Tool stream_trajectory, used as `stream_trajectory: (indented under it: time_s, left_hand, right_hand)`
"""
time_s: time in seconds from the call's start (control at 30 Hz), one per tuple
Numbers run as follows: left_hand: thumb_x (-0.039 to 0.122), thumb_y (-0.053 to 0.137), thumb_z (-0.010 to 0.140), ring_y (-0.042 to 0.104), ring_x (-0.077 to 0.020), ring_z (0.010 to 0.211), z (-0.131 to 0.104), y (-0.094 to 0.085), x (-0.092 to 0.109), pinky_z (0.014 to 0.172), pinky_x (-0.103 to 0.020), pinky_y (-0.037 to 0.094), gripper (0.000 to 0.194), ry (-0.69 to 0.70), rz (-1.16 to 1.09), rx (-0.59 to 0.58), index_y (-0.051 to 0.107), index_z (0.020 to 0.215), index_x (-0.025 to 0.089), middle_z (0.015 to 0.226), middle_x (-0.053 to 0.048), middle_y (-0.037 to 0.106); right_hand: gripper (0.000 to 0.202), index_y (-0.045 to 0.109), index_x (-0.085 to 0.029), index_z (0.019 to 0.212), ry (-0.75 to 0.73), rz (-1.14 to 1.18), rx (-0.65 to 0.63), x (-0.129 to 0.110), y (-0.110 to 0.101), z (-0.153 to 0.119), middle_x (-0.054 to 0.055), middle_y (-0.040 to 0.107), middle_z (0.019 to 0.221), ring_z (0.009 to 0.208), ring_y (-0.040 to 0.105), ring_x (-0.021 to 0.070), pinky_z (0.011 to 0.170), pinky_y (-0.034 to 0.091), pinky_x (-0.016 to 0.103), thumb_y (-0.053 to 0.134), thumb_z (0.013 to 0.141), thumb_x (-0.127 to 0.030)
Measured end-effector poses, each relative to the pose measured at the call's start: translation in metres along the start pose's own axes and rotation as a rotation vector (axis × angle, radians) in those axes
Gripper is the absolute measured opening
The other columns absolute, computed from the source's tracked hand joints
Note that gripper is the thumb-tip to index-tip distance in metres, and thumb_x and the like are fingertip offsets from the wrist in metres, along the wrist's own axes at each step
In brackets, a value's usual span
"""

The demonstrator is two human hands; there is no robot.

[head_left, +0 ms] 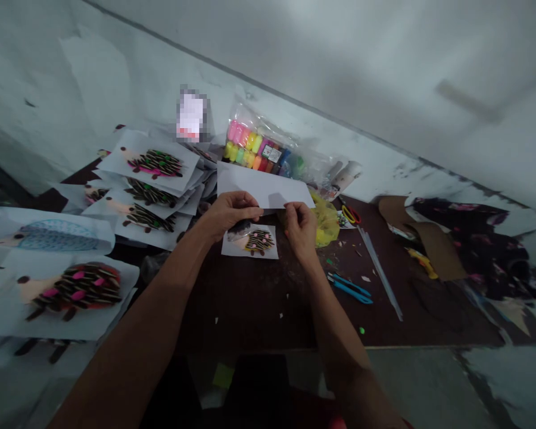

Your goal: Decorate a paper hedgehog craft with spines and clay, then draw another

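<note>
Dark tabletop bears scissors; hedgehog card; blue cutters.

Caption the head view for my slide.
Both hands, left and right, hold a white paper sheet above a table bearing a small hedgehog picture, scissors and craft knives.

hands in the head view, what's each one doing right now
Left hand: closed, pinching the white paper by its near edge
Right hand: closed, pinching the same edge

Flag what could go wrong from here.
Sheet might crease or slip: left hand and right hand pinch only its near edge.
Hedgehog card lies just below the hands; a dip could scuff it.
Left pile is uneven, near the left forearm; a brush may shift it.
</note>
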State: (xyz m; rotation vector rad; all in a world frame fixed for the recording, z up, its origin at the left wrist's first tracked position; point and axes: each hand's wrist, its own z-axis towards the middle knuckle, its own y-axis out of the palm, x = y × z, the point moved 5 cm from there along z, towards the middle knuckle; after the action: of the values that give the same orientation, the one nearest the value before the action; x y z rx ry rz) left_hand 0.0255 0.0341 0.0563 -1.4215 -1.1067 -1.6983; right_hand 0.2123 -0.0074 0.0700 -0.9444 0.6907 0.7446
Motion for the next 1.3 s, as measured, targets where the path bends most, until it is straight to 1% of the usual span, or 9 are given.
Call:
stream_trajectory:
  time_s: [0.1,0.2,0.33,0.5,0.67,0.83,0.93,1.07,1.3]
  left_hand:
    - [0.040,0.079,0.074,0.051,-0.0065,0.054,0.000,-0.006,0.004,0.053,-0.019,0.039,0.029,0.027,0.004,0.027,0.062,0.069,0.017,0.064,0.002,0.064]
    - [0.042,0.071,0.081,0.048,-0.0074,0.055,0.001,-0.008,0.003,0.051,-0.019,0.036,0.030,0.000,0.080,0.025,0.067,0.069,0.015,0.062,-0.001,0.063]
    - [0.037,0.071,0.077,0.046,-0.0088,0.053,0.002,-0.007,-0.003,0.048,-0.020,0.031,0.024,-0.059,0.226,-0.002,0.069,0.065,0.016,0.060,-0.002,0.063]
    - [0.044,0.074,0.073,0.044,-0.0092,0.053,0.000,-0.003,-0.001,0.049,-0.021,0.030,0.032,-0.025,0.248,-0.068,0.066,0.060,0.016,0.059,-0.001,0.061]
    - [0.048,0.070,0.078,0.039,-0.0089,0.050,-0.002,0.001,0.000,0.050,-0.023,0.027,0.039,-0.001,0.269,-0.126,0.063,0.056,0.017,0.051,0.002,0.051]
    - [0.048,0.066,0.082,0.043,-0.0101,0.054,-0.003,0.003,0.004,0.054,-0.023,0.032,0.042,0.018,0.305,-0.163,0.065,0.054,0.017,0.054,0.000,0.055]
    - [0.046,0.062,0.086,0.046,-0.0106,0.055,-0.003,-0.008,0.008,0.053,-0.023,0.033,0.043,-0.009,0.357,-0.073,0.067,0.055,0.017,0.060,-0.003,0.063]
    - [0.041,0.062,0.087,0.043,-0.0104,0.049,-0.005,-0.031,0.013,0.049,-0.023,0.030,0.032,-0.046,0.390,0.160,0.075,0.072,0.016,0.063,-0.003,0.067]
    - [0.027,0.065,0.084,0.039,-0.0084,0.046,-0.011,-0.024,0.025,0.046,-0.023,0.027,0.023,-0.040,0.397,0.130,0.071,0.066,0.014,0.051,0.001,0.057]
  right_hand:
    - [0.018,0.067,-0.020,0.092,-0.011,-0.278,0.114,0.009,-0.016,0.005,0.000,0.057,0.069,0.069,0.052,0.0182,0.071,0.041,0.031,0.054,0.092,-0.032]
    - [0.017,0.070,-0.018,0.098,-0.030,-0.457,0.101,0.011,-0.022,0.008,0.006,0.063,0.085,0.081,0.056,0.0219,0.079,0.044,0.035,0.061,0.086,-0.024]
    - [0.015,0.071,-0.019,0.083,-0.134,-0.224,-0.008,-0.004,-0.009,0.003,0.005,0.064,0.083,0.080,0.057,0.0199,0.078,0.046,0.034,0.061,0.089,-0.028]
    - [0.010,0.076,-0.024,0.087,-0.162,0.137,-0.157,-0.027,0.016,-0.010,0.001,0.065,0.081,0.073,0.055,0.0152,0.071,0.047,0.030,0.072,0.085,-0.032]
    - [0.007,0.077,-0.025,0.081,-0.121,0.137,-0.124,-0.032,0.022,-0.016,0.000,0.062,0.075,0.069,0.052,0.0148,0.067,0.045,0.030,0.074,0.084,-0.031]
    - [0.006,0.075,-0.026,0.081,-0.155,0.088,-0.106,-0.032,0.022,-0.018,0.000,0.062,0.078,0.070,0.052,0.0151,0.066,0.045,0.029,0.072,0.086,-0.028]
    - [0.006,0.075,-0.025,0.083,-0.178,0.028,-0.127,-0.031,0.023,-0.019,0.001,0.063,0.082,0.073,0.055,0.0157,0.067,0.044,0.029,0.070,0.086,-0.026]
    - [0.009,0.074,-0.023,0.081,-0.165,-0.118,-0.295,-0.026,0.033,-0.021,0.002,0.064,0.084,0.077,0.059,0.0165,0.070,0.046,0.028,0.067,0.084,-0.018]
    - [0.013,0.074,-0.021,0.079,-0.192,-0.349,-0.445,-0.024,0.045,-0.027,0.004,0.064,0.085,0.075,0.058,0.0154,0.070,0.044,0.028,0.065,0.086,-0.015]
